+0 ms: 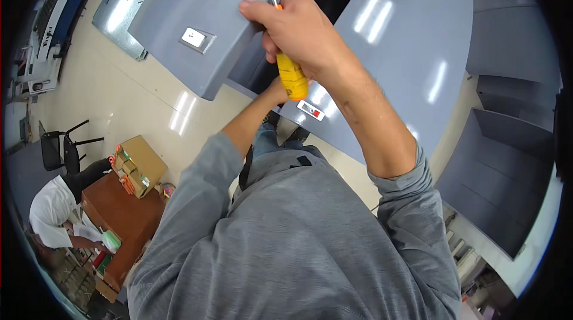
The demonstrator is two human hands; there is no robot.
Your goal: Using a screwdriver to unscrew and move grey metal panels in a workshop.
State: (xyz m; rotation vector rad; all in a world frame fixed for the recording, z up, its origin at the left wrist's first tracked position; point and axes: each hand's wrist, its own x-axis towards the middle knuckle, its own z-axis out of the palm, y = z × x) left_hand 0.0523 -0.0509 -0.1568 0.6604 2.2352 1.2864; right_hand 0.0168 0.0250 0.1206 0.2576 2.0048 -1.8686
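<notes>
One screwdriver (290,75) near panel edge (234,57)

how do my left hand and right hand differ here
The right hand is wrapped around the yellow-handled screwdriver, while what the left hand grips, if anything, cannot be told.
The right hand shows clearly, thumb extended; the left hand is largely hidden, with the screwdriver handle in front.
The right hand appears higher in the picture, the left hand lower.
Both are bare, with the grey sleeves pushed up the forearms.

Glossy cream floor (137,96), black chair (71,154), brown table (122,212)
</notes>
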